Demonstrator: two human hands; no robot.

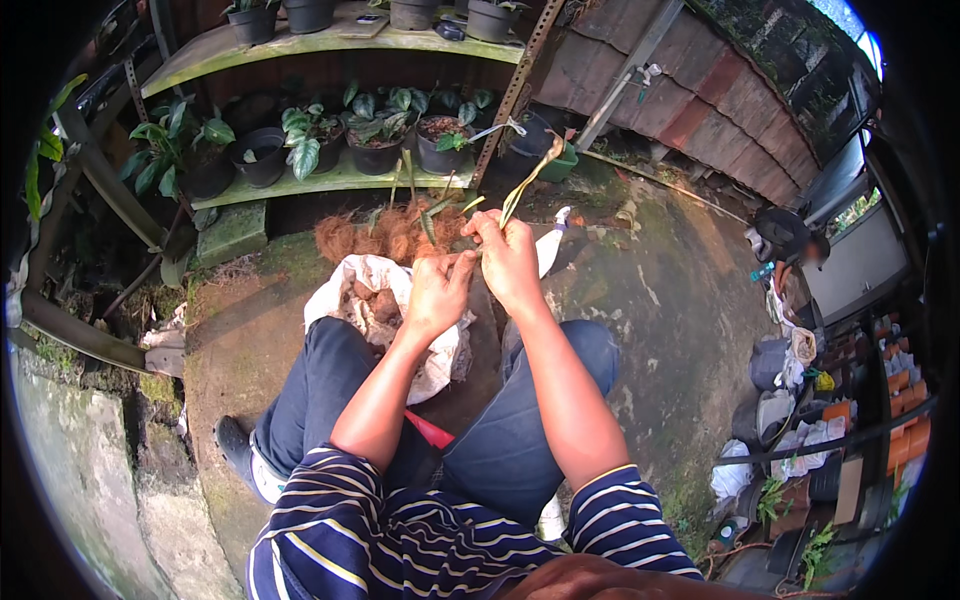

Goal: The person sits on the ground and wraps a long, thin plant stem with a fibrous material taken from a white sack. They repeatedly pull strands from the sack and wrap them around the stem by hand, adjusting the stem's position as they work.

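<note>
Both hands are raised close together above an open white sack. My right hand (506, 259) grips a long, partly dried, yellow-green leaf (529, 182) that points up and away. Beside it, my left hand (442, 289) has its thumb and fingers pinched near the leaf's lower end; whether it holds a part of the plant cannot be told. Brown lumps (381, 304) lie in the white sack (436, 375) between the knees. Just beyond the hands, several brown fibre balls (394, 234), some with green shoots, rest on the ground.
Potted plants (373, 146) stand on a low mossy shelf (334, 184), with more pots on the upper shelf (330, 46). A perforated metal post (517, 94) holds the shelves. Another person (784, 232) is bent over at the right, near bags and stacked orange pots (904, 409).
</note>
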